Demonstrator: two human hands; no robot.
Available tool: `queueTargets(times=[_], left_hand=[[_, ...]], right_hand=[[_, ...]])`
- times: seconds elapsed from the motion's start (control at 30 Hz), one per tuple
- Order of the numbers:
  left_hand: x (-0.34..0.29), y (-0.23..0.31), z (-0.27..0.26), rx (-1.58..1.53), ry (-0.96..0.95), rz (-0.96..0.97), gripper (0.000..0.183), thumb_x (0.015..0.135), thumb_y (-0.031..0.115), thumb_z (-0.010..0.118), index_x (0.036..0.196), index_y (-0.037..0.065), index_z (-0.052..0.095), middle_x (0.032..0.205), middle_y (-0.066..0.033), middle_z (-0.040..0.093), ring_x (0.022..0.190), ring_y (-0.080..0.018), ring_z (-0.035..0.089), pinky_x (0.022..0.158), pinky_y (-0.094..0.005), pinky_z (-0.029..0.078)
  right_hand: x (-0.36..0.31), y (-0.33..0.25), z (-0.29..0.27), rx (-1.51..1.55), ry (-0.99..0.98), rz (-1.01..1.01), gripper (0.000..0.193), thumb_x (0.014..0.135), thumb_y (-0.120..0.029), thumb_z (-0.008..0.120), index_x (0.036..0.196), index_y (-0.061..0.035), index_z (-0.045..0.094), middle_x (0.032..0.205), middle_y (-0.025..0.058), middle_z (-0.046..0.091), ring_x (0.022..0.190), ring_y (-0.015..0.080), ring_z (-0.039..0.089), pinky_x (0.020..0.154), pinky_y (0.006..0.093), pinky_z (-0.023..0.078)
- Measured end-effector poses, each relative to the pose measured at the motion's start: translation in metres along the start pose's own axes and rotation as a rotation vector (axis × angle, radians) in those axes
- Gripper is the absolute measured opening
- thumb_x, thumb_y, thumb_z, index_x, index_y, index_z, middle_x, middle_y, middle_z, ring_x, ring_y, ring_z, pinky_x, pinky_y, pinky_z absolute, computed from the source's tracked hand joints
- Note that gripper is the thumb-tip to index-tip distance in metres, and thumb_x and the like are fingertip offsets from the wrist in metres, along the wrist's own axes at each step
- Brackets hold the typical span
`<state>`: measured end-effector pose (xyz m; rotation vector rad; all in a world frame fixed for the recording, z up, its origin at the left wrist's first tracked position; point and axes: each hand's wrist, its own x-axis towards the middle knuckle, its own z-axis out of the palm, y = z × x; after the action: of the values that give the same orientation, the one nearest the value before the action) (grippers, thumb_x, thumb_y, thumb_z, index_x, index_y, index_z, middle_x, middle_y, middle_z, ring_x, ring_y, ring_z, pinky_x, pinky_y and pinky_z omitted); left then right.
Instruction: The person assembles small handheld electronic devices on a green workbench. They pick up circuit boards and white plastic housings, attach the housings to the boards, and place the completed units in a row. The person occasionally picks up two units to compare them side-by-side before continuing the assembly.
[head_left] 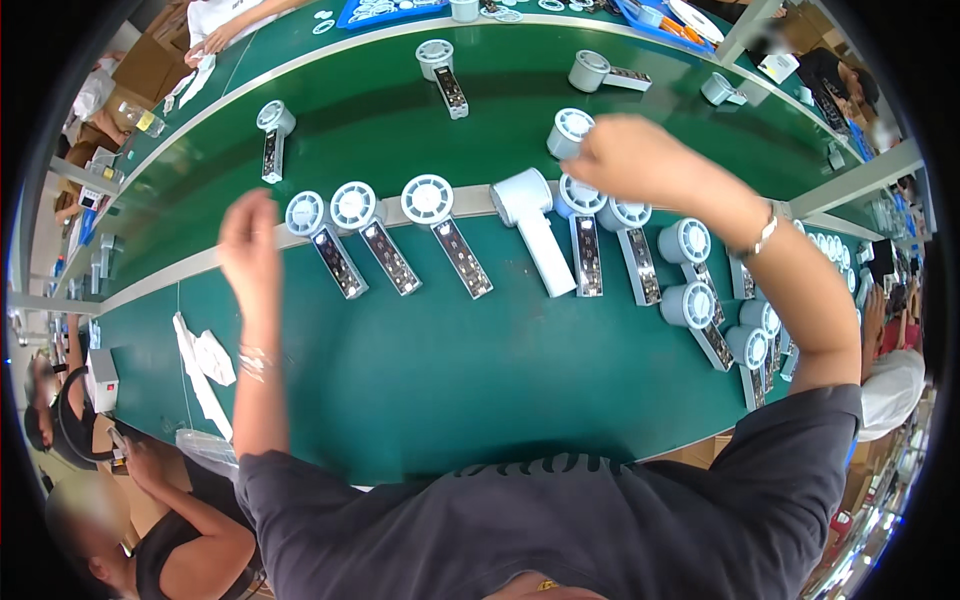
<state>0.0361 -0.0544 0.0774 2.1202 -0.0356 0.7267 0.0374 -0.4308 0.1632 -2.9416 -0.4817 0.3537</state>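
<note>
My right hand [635, 160] reaches across to the far green strip, its fingers curled against a handheld fan [572, 130] with a round pale-blue head. That fan's handle is hidden behind the hand. My left hand [250, 235] hovers at the left over the metal rail, smeared by motion, close to a fan with a bare circuit board in its handle [272, 155]. Between the hands, several fans lean their heads on the rail, such as one with an exposed board [428, 200]. One fan [540, 235] lies with its smooth handle side up.
More fans [690, 305] crowd the right side of the green table [430, 370]. Others [435, 60] lie spaced along the far strip. White cloth or paper [205, 365] lies at the left. A blue tray [390, 12] stands at the back. Other people sit at both sides.
</note>
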Motion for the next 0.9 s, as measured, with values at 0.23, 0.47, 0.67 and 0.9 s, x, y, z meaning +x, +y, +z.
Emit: queueTargets(times=[0.23, 0.47, 0.67, 0.9], left_hand=[[-0.126, 0.131, 0.095, 0.171, -0.695, 0.412, 0.041, 0.082, 0.021, 0.06, 0.117, 0.003, 0.048, 0.077, -0.0134, 0.063, 0.068, -0.0299, 0.062, 0.06, -0.039, 0.05], [-0.128, 0.138, 0.182, 0.261, -0.5, 0.045, 0.073, 0.077, 0.03, 0.064, 0.134, 0.003, 0.027, 0.085, -0.0209, 0.059, 0.077, -0.0365, 0.06, 0.063, -0.0431, 0.05], [-0.142, 0.138, 0.186, -0.045, -0.401, -0.153, 0.085, 0.072, 0.017, 0.063, 0.14, -0.002, 0.014, 0.101, -0.0284, 0.052, 0.085, -0.0393, 0.057, 0.072, -0.0444, 0.049], [-0.192, 0.151, 0.087, -1.162, -0.575, -0.702, 0.07, 0.09, 0.015, 0.049, 0.143, 0.004, 0.005, 0.104, -0.0123, 0.057, 0.096, -0.016, 0.054, 0.088, -0.0269, 0.04]], right_hand=[[-0.064, 0.002, 0.098, 0.165, -0.232, 0.285, 0.043, 0.081, -0.037, 0.054, 0.083, 0.0053, 0.063, 0.083, 0.0231, 0.063, 0.082, 0.0369, 0.062, 0.075, 0.0423, 0.05], [-0.063, -0.009, 0.14, 0.342, 0.181, 0.406, 0.052, 0.083, -0.041, 0.05, 0.096, 0.0091, 0.05, 0.089, 0.0294, 0.061, 0.084, 0.0422, 0.06, 0.077, 0.0466, 0.048], [-0.054, 0.009, 0.164, 0.569, 0.432, 0.368, 0.05, 0.079, -0.038, 0.052, 0.096, 0.0084, 0.056, 0.085, 0.0304, 0.06, 0.081, 0.0425, 0.06, 0.076, 0.0468, 0.045], [-0.115, -0.003, 0.144, 1.244, 0.408, 0.259, 0.026, 0.083, -0.015, 0.059, 0.1, 0.0008, 0.048, 0.07, 0.0039, 0.052, 0.05, 0.009, 0.048, 0.039, 0.0225, 0.037]])
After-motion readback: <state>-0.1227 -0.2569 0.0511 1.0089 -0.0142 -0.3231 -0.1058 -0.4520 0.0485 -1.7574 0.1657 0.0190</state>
